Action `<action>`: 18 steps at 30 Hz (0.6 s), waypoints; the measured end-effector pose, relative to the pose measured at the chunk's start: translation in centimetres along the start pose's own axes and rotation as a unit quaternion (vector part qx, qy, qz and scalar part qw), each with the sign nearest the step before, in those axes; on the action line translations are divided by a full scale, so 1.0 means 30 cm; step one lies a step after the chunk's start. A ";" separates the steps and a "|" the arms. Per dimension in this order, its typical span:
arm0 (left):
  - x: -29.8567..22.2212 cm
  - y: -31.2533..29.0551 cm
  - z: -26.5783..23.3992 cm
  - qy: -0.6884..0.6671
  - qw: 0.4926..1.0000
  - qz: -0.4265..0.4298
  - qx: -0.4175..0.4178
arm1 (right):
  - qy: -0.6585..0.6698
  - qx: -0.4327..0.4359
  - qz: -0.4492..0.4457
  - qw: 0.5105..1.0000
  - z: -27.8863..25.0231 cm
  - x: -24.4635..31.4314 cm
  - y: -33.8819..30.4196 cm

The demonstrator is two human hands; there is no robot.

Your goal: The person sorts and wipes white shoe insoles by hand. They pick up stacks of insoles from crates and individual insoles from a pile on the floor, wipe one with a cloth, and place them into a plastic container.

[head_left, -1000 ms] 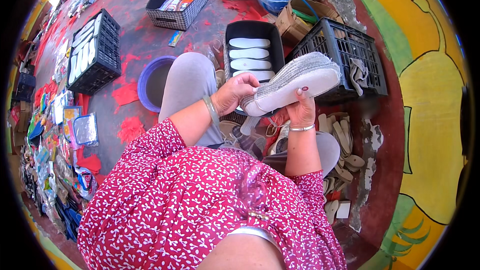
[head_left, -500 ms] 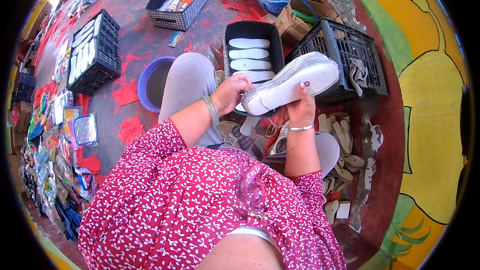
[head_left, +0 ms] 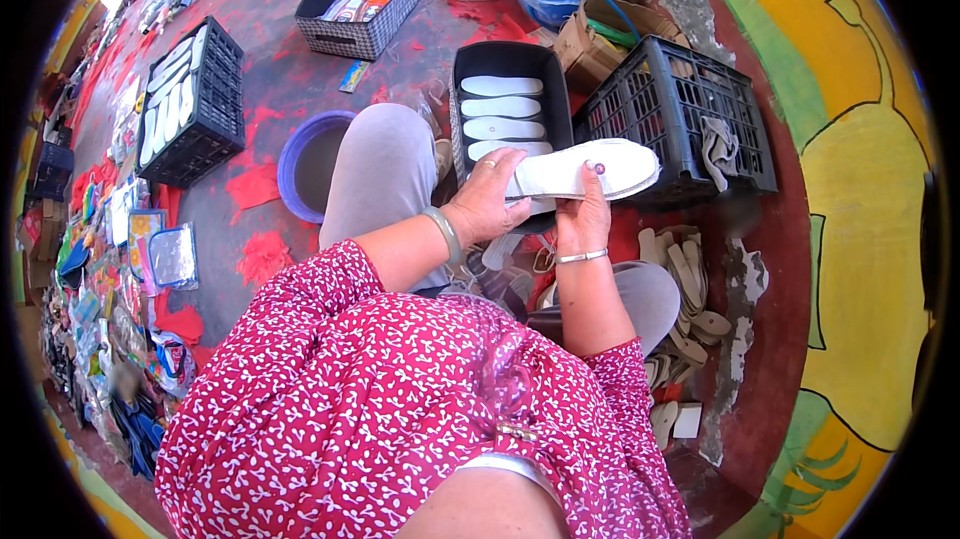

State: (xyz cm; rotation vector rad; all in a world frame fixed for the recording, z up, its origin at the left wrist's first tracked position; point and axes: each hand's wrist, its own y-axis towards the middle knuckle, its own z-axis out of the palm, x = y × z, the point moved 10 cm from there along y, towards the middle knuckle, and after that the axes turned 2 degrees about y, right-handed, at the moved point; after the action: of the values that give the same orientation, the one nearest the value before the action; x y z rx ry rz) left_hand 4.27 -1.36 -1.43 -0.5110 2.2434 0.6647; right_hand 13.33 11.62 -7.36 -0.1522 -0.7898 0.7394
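Observation:
A stack of white insoles, the top one bearing a small round mark, lies level between my hands. My left hand is closed round its left end, thumb in front and fingers over the far side. From below, my right hand grips the middle, its thumb pressed on the top insole beside the mark. Just beyond the stack stands a dark fabric box, with several white insoles lying crosswise in it. The stack and my hands hide the near part of that box.
A black crate with a grey cloth stands right, beside a cardboard box. Left are a purple basin and a crate of insoles. A checked box sits farther off. Loose insoles pile by my right knee.
The stack has come down from a fanned, tilted position to a level, squared one. My left hand has moved right and now wraps its left end; the right hand has shifted slightly left.

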 end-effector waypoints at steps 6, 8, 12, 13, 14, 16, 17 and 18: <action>-0.021 -0.001 -0.029 0.014 1.000 -0.011 -0.011 | 0.003 -0.008 0.005 1.000 0.008 -0.006 -0.016; -0.010 -0.001 -0.033 0.011 1.000 -0.017 -0.020 | 0.002 -0.008 0.007 1.000 0.011 -0.012 -0.020; 0.015 0.004 -0.038 0.008 0.999 0.000 -0.037 | 0.004 -0.001 0.008 1.000 0.010 -0.018 -0.021; 0.009 0.005 -0.045 0.007 0.999 0.009 -0.042 | 0.005 0.003 0.008 1.000 0.013 -0.019 -0.021; 0.006 0.004 -0.045 0.002 0.999 0.010 -0.035 | 0.000 0.000 0.004 1.000 0.012 -0.012 -0.022; -0.012 0.004 -0.051 -0.009 1.000 0.014 -0.021 | -0.009 -0.006 -0.005 1.000 0.014 0.013 -0.022; -0.032 0.005 -0.051 -0.011 1.000 0.021 -0.009 | -0.012 -0.009 -0.005 1.000 0.006 0.027 -0.016; -0.059 0.005 -0.050 -0.014 1.000 0.028 0.002 | -0.015 -0.012 -0.004 1.000 -0.006 0.048 -0.007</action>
State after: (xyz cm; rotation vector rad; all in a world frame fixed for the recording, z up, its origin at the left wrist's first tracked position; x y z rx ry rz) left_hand 4.54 -1.85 0.81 -0.4354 2.2403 0.6915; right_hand 14.26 12.42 -6.56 -0.1598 -0.8268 0.7259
